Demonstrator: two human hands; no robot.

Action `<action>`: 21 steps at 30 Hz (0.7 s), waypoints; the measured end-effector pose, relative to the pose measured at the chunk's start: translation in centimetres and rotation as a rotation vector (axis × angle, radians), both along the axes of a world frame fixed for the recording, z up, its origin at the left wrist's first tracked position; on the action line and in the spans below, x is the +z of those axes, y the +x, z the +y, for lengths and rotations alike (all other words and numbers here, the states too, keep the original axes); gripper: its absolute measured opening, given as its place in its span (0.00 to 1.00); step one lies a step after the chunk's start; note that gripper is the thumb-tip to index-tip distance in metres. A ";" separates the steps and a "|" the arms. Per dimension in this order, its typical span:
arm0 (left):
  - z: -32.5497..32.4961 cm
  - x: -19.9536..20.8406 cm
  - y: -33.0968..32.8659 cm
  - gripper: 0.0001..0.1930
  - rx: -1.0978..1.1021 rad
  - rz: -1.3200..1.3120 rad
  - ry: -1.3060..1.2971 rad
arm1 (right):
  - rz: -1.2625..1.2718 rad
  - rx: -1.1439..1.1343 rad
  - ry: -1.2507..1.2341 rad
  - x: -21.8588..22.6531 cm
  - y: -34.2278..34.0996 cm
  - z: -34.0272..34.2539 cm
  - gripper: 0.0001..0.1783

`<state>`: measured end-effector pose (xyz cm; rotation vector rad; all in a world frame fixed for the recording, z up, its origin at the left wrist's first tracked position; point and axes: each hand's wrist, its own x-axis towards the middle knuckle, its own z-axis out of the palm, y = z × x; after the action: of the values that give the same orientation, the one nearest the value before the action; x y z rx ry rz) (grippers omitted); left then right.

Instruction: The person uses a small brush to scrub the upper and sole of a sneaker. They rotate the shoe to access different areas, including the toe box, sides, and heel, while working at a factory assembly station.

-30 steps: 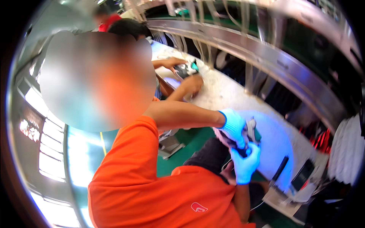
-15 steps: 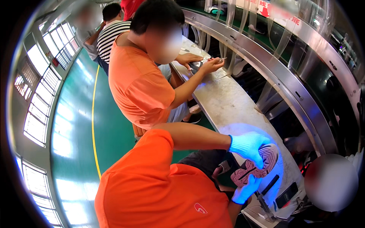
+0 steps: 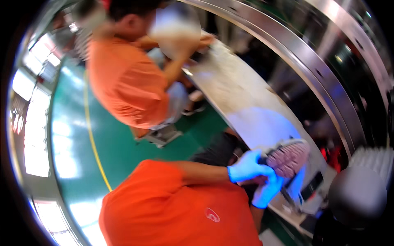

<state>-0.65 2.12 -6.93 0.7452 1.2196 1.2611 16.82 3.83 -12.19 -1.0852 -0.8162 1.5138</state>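
Observation:
A shoe (image 3: pixel 289 159) with a pinkish-brown ridged sole is held up over the blue-lit end of the bench, its sole partly facing me. My left hand (image 3: pixel 248 167), in a knit glove glowing blue, is closed on the shoe's dark near part. Just below it, my right hand (image 3: pixel 266 192) in a matching glove is closed at the shoe's lower end, close against the left. The fingers overlap and blur, so their exact hold is hard to make out. The shoe's far side is hidden.
A pale worn bench (image 3: pixel 230 78) runs along a curved metal rail (image 3: pixel 287 49). A dark phone-like object (image 3: pixel 314 182) lies beyond the shoe. A co-worker in orange (image 3: pixel 127 78) sits further up the bench. A yellow line (image 3: pixel 93 137) crosses the green floor.
The shoe has turned, so less of its sole shows. My left hand has shifted from the upper sole to the near part, closer to my right hand. The whole view has swung and blurred.

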 end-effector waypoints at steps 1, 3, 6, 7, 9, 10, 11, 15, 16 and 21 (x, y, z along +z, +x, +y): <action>0.2 -0.5 0.0 0.32 -0.007 -0.046 0.014 | -0.155 -0.015 0.102 1.1 0.6 -0.5 0.31; 0.0 0.0 -0.2 0.25 -0.072 -0.094 -0.023 | -0.296 -0.093 0.303 3.4 3.0 -1.2 0.49; 0.6 -1.1 -0.3 0.25 -0.195 -0.038 -0.159 | -0.105 -0.102 0.459 10.5 4.6 0.4 0.68; 0.9 -1.6 0.1 0.25 -0.246 0.057 -0.085 | -0.139 -0.015 0.496 11.4 5.3 1.1 0.67; 0.8 -1.2 -0.5 0.24 -0.299 0.240 0.062 | -0.271 0.188 0.544 13.0 4.5 1.9 0.64; 0.4 -0.5 -0.8 0.26 -0.313 0.202 0.047 | -0.405 0.205 0.507 13.9 4.4 1.3 0.59; 0.4 -1.0 -1.2 0.28 -0.347 0.284 0.073 | -0.391 0.227 0.538 13.6 4.3 1.4 0.55; 1.0 -1.0 -3.3 0.34 -0.400 0.260 0.143 | -0.470 0.257 0.674 13.2 2.1 1.6 0.43; 0.6 -0.5 -4.0 0.34 -0.369 0.287 0.215 | -0.477 0.268 0.756 12.8 1.1 1.6 0.43; -0.1 3.5 -7.1 0.29 -0.219 0.305 0.516 | -0.574 0.039 1.092 10.7 -5.8 1.8 0.42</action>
<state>-7.78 2.05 -3.39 1.4505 1.0167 1.3216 10.99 5.67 -1.48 -0.6251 -1.7748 0.5403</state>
